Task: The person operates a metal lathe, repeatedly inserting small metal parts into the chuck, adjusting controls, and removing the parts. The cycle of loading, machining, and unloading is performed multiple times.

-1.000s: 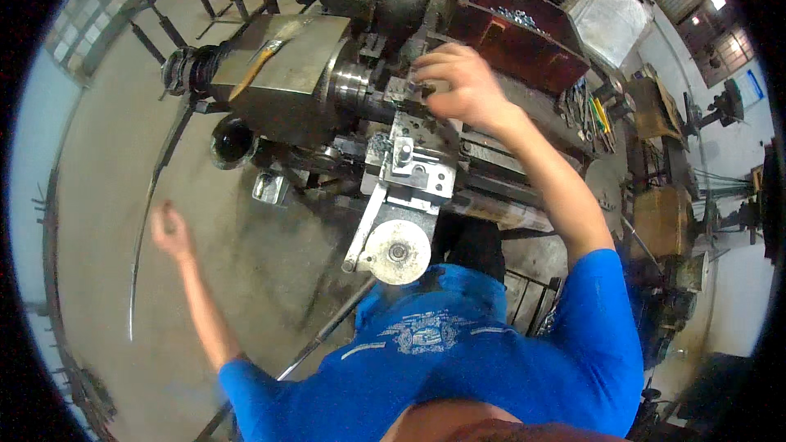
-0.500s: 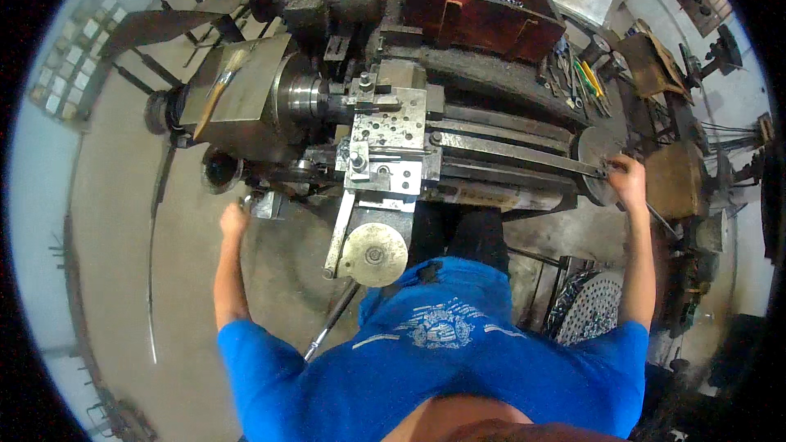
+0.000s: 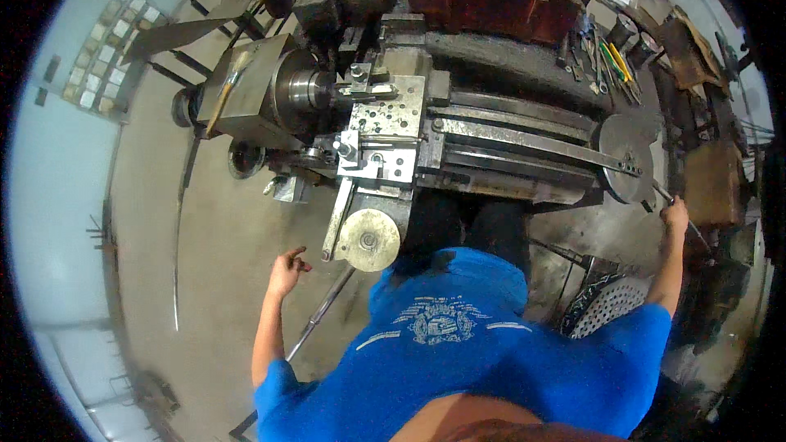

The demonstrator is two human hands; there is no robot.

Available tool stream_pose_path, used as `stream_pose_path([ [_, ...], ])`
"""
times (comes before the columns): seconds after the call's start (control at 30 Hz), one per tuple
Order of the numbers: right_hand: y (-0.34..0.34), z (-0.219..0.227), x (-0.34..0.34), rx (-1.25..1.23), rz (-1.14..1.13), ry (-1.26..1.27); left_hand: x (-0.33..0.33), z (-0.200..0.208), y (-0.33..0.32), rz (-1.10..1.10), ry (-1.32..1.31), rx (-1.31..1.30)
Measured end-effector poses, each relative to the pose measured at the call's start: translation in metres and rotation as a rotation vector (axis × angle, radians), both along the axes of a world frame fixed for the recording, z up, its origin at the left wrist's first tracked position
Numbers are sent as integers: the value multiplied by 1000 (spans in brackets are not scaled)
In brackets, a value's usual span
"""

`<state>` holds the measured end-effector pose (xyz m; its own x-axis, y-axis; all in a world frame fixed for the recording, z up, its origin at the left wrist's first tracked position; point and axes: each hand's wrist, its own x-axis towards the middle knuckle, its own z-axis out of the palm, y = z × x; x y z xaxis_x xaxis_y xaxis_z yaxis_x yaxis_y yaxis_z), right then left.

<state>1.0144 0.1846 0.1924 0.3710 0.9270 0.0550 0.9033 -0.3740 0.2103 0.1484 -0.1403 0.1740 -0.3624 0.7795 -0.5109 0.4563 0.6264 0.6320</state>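
Note:
My left hand (image 3: 288,272) hangs in the air over the floor, left of a round brass-coloured disc (image 3: 368,240); its fingers are apart and nothing is in them. My right hand (image 3: 676,214) is closed around a rod-like handle (image 3: 665,194) at the right end of a lathe-like machine. Beside that handle is a dark round plate (image 3: 629,147), joined by a long flat steel bar (image 3: 520,137) to the drilled tool slide (image 3: 386,110). The slide faces the chuck (image 3: 309,88). A small lever with a metal block (image 3: 289,189) sits under the headstock.
A paintbrush (image 3: 227,92) lies on the headstock cover. Behind the bed stands a dark red bin (image 3: 491,6) with small metal parts in it. Wrenches and other hand tools (image 3: 610,65) lie at the far right. A perforated round basket (image 3: 607,309) stands near my right arm.
My left hand has come off the lever under the headstock and moved nearer and to the right. My right hand has gone from the bar's end to the rod-like handle. The view has shifted slightly.

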Motion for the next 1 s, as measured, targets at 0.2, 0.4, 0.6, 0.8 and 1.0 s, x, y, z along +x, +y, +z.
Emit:
stream_pose_path([
  [0.2,-51,26,-55,-98,-165,106,59,77,9,-98,-340,13],
  [0.4,-135,-7,-89,149,-168,124,117,97,11,-266,-61,-29],
  [0.6,-138,9,-118,101,-229,179,120,64,8,-289,141,42],
  [0.8,-139,-5,-118,178,-328,225,113,52,7,-263,125,7],
  [1.0,-98,-19,-62,213,-174,-85,113,52,3,-246,113,20],
])
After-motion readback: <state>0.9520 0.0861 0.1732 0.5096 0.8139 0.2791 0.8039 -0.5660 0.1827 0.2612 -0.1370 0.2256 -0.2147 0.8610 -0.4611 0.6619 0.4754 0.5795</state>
